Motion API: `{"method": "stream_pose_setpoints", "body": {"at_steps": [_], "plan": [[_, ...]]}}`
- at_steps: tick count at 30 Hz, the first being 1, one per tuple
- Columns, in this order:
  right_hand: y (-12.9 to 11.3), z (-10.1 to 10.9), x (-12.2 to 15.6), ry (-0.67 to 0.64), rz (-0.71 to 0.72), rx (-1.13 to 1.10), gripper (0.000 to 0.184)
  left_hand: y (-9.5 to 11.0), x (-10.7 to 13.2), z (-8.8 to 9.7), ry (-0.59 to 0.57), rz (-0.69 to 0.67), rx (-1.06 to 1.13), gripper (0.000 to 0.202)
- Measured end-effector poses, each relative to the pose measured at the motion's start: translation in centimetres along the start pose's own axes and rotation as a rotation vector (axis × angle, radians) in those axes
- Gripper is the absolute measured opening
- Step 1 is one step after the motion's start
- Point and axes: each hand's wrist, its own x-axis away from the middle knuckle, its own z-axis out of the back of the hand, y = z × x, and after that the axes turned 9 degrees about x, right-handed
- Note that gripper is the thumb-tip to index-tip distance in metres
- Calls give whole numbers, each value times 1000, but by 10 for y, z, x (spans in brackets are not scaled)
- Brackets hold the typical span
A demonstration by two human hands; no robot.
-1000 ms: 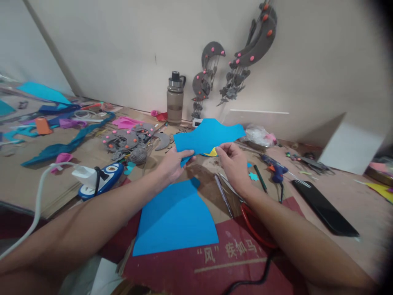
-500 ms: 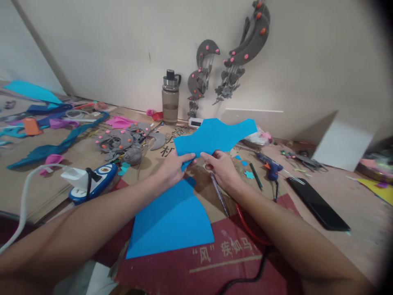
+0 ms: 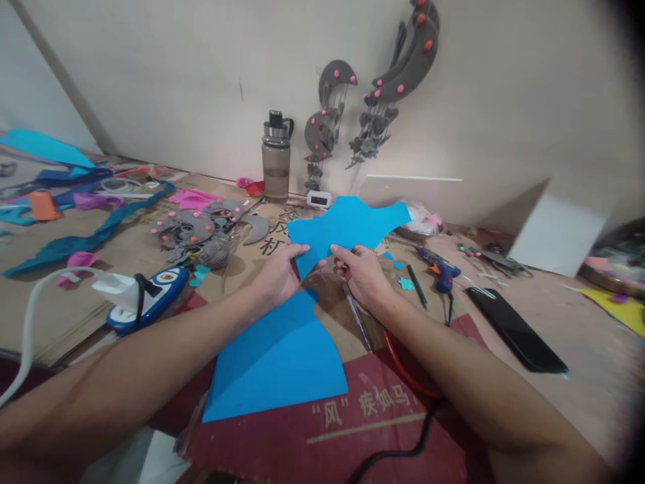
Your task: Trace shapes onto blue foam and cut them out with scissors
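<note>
Two blue sheets are out: one flat blue sheet (image 3: 275, 366) lies at the tabletop's near edge, one cut blue piece (image 3: 347, 225) is held just above the middle. The left hand (image 3: 279, 272) and right hand (image 3: 365, 275) each pinch its lower edge; this looks like checking the cut shape, and shifting it calls for a light two-handed grip. One bottle (image 3: 276, 158) stands at the far edge
</note>
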Motion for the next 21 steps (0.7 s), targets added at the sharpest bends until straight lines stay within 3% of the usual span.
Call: {"method": "stream_pose_setpoints", "body": {"at_steps": [5,11,16,21], "plan": [[1,-1,1,11,7,-47,53,-2,4,-5,-15,-71,4,21],[-1,-1,1,28,2,-103,53,-7,-1,3,-68,-104,-32,29],[-2,0,0,39,16,-116,52,-8,-1,6,-123,-80,-69,26],[-1,0,0,50,26,-121,50,-9,-1,4,-93,-85,-84,24]]}}
